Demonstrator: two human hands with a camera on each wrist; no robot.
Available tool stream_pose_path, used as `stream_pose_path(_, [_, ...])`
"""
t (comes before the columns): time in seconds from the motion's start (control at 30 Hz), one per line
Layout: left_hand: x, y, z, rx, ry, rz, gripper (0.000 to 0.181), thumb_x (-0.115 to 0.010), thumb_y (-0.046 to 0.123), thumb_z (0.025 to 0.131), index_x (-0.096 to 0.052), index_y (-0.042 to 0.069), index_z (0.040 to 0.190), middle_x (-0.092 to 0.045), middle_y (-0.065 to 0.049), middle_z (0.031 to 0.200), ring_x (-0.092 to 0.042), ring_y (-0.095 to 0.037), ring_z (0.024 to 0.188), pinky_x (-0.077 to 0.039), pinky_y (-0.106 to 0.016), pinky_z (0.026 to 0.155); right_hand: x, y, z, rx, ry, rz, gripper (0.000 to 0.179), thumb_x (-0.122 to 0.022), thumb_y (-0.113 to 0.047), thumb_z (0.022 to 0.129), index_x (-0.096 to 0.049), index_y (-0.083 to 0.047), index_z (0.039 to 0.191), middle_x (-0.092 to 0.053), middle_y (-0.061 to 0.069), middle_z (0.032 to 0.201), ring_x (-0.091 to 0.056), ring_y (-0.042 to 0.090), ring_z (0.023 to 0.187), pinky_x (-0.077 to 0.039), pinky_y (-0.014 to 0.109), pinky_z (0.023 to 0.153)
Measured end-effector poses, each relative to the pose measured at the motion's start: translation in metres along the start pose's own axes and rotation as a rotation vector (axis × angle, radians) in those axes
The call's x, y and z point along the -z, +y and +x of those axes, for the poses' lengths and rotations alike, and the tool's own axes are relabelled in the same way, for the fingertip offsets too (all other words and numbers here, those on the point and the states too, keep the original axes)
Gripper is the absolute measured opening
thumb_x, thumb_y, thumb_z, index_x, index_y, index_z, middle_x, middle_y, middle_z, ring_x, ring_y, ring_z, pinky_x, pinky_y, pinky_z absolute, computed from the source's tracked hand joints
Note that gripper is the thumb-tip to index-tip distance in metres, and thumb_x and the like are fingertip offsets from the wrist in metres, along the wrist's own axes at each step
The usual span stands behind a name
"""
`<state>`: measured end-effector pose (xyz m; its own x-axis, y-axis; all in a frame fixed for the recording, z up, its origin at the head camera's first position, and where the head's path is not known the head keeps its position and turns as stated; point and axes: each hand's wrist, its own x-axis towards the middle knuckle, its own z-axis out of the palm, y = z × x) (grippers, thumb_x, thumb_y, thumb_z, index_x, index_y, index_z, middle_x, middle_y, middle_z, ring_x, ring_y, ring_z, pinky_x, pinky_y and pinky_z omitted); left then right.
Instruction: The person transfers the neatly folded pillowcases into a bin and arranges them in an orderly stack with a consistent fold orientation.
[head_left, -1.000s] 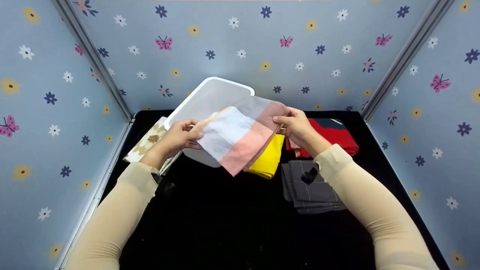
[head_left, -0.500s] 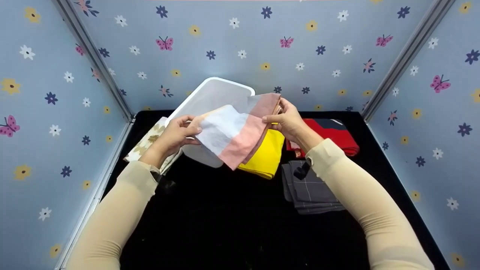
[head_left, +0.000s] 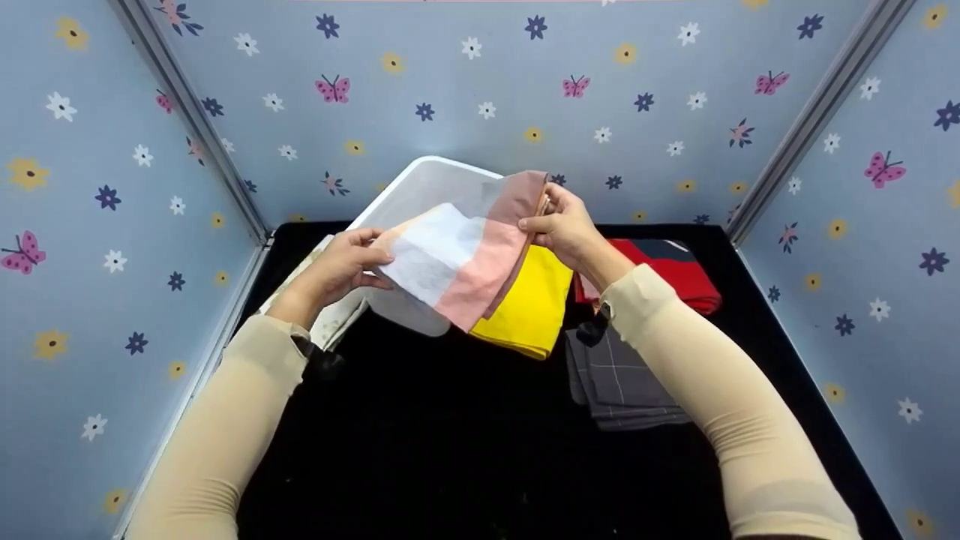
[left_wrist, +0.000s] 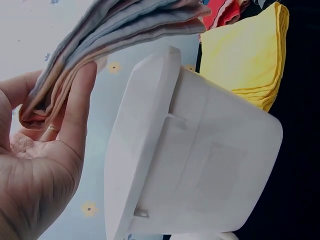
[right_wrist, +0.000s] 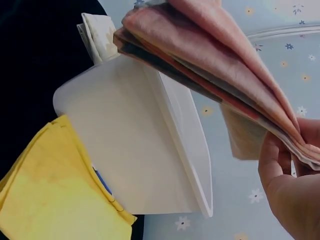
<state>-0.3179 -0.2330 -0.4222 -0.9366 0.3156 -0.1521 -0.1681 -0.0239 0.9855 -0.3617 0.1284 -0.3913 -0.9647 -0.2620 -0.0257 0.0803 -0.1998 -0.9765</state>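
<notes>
Between both hands hangs a folded cloth [head_left: 457, 259] in pink, white and grey-blue blocks, raised over a white plastic bin [head_left: 409, 187]. My left hand [head_left: 341, 266] pinches its left end between thumb and fingers; the left wrist view shows the cloth's stacked layers [left_wrist: 115, 37] bent at that grip. My right hand [head_left: 562, 225] pinches the opposite edge, and the right wrist view has several layers [right_wrist: 210, 75] gathered there. The bin's inside is mostly hidden by the cloth in the head view.
A folded yellow cloth [head_left: 529, 307] lies right of the bin, and a floral cloth [head_left: 337, 319] lies left of it. Farther right are a red folded cloth [head_left: 667, 277] and a grey checked one [head_left: 626, 382]. Flower-patterned walls [head_left: 480, 82] enclose the black table [head_left: 450, 450].
The right hand has moved left and upward with its end of the cloth, tilting it. The left hand has shifted slightly left. Both hands keep their hold.
</notes>
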Motion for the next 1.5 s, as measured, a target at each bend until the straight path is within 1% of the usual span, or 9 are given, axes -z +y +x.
stream_pose_path(0.17, [0.005,0.008,-0.001,0.007,-0.018,0.01,0.052,-0.057,-0.005,0.101,-0.048,-0.001,0.153,-0.068,-0.002,0.112,-0.075,-0.015,0.082,-0.068,-0.032,0.07,0.0,-0.005,0.008,0.026,-0.01,-0.006,0.065,-0.061,0.022,0.095,-0.05,-0.004,0.153,-0.071,0.011,0.112,-0.073,0.024,0.098,-0.068,0.034,0.076])
stream_pose_path(0.3, [0.01,0.013,-0.002,0.017,-0.011,0.026,0.053,-0.057,-0.006,0.103,-0.049,0.004,0.154,-0.068,-0.003,0.112,-0.075,-0.015,0.079,-0.067,-0.032,0.07,0.0,-0.009,0.014,0.045,-0.007,0.007,0.067,-0.061,0.024,0.094,-0.051,-0.004,0.154,-0.072,0.012,0.11,-0.073,0.026,0.098,-0.069,0.034,0.075])
stream_pose_path(0.43, [0.013,0.018,-0.004,0.023,-0.008,0.045,0.051,-0.058,-0.006,0.104,-0.05,0.008,0.153,-0.065,-0.005,0.115,-0.075,-0.016,0.082,-0.068,-0.032,0.073,-0.004,-0.011,0.021,0.054,-0.002,-0.005,0.068,-0.061,0.024,0.094,-0.053,-0.005,0.154,-0.073,0.012,0.109,-0.073,0.026,0.097,-0.068,0.033,0.073])
stream_pose_path(0.7, [0.023,0.024,-0.001,-0.011,0.02,0.07,0.055,-0.061,-0.005,0.104,-0.049,0.009,0.156,-0.065,-0.003,0.117,-0.071,-0.016,0.091,-0.068,-0.031,0.075,-0.01,-0.007,0.037,0.056,0.042,-0.026,0.068,-0.06,0.023,0.094,-0.054,-0.007,0.155,-0.07,0.014,0.113,-0.072,0.026,0.093,-0.067,0.033,0.071])
stream_pose_path(0.93, [0.032,0.028,0.002,-0.005,0.043,0.071,0.064,-0.06,-0.011,0.099,-0.049,0.01,0.159,-0.064,-0.004,0.117,-0.069,-0.018,0.094,-0.068,-0.033,0.075,-0.014,-0.002,0.048,0.037,0.064,0.039,0.066,-0.056,0.024,0.095,-0.056,-0.006,0.154,-0.067,0.016,0.107,-0.072,0.026,0.085,-0.067,0.034,0.069])
stream_pose_path(1.07, [0.035,0.031,0.004,0.007,0.057,0.103,0.067,-0.059,-0.011,0.099,-0.046,0.008,0.162,-0.063,-0.004,0.121,-0.067,-0.018,0.098,-0.068,-0.032,0.076,-0.017,0.002,0.054,0.026,0.074,0.059,0.067,-0.056,0.024,0.095,-0.055,-0.006,0.155,-0.067,0.015,0.108,-0.073,0.026,0.087,-0.068,0.034,0.069])
stream_pose_path(1.17, [0.038,0.032,0.006,0.011,0.079,0.125,0.067,-0.058,-0.011,0.099,-0.045,0.008,0.162,-0.061,-0.004,0.123,-0.065,-0.017,0.1,-0.068,-0.032,0.076,-0.02,0.004,0.059,0.015,0.095,0.065,0.068,-0.057,0.024,0.095,-0.055,-0.006,0.155,-0.066,0.016,0.111,-0.073,0.027,0.089,-0.068,0.034,0.069])
stream_pose_path(1.3, [0.042,0.031,0.009,0.004,0.099,0.149,0.067,-0.058,-0.013,0.098,-0.047,0.008,0.161,-0.059,-0.004,0.124,-0.064,-0.017,0.1,-0.068,-0.032,0.075,-0.025,0.008,0.063,0.014,0.114,0.032,0.066,-0.058,0.023,0.096,-0.057,-0.007,0.155,-0.066,0.016,0.114,-0.073,0.027,0.091,-0.067,0.033,0.069])
stream_pose_path(1.5, [0.049,0.023,0.013,-0.034,0.135,0.183,0.069,-0.06,-0.015,0.097,-0.046,0.005,0.161,-0.06,-0.004,0.117,-0.063,-0.014,0.094,-0.067,-0.029,0.074,-0.029,0.016,0.07,0.028,0.129,-0.009,0.064,-0.056,0.022,0.096,-0.059,-0.008,0.152,-0.066,0.016,0.121,-0.072,0.029,0.098,-0.067,0.033,0.072])
